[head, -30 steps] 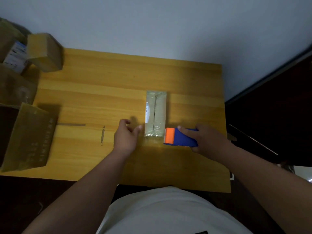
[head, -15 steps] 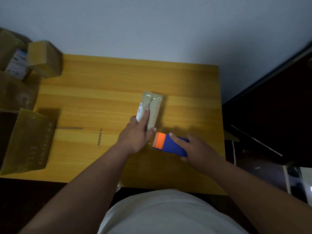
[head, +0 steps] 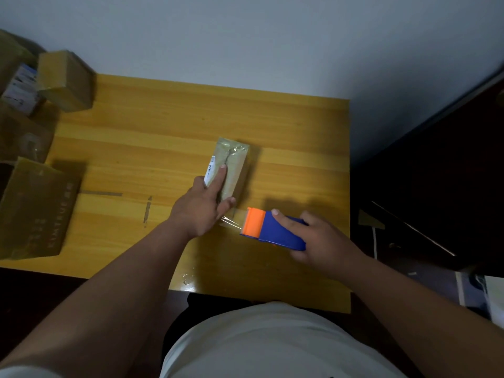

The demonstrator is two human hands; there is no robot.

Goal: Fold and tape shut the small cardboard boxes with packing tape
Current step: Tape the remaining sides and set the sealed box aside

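Note:
A small cardboard box (head: 234, 165), wrapped in shiny clear tape, lies slightly tilted in the middle of the wooden table (head: 286, 126). My left hand (head: 203, 203) presses on its top with a straight index finger, thumb at its near end. My right hand (head: 316, 238) grips a blue tape dispenser with an orange head (head: 270, 229) just right of the box's near end. A strip of clear tape (head: 231, 221) stretches from the dispenser's head to the box.
Several taped cardboard boxes (head: 65, 80) are stacked at the table's far left corner. A larger flattened carton (head: 35, 208) lies at the left edge. Tape scraps (head: 147, 208) stick to the tabletop. Dark furniture (head: 436, 186) stands to the right.
My left hand moved from beside the box onto its top. The box turned slightly. The dispenser pulled back to the right, drawing out a strip of tape.

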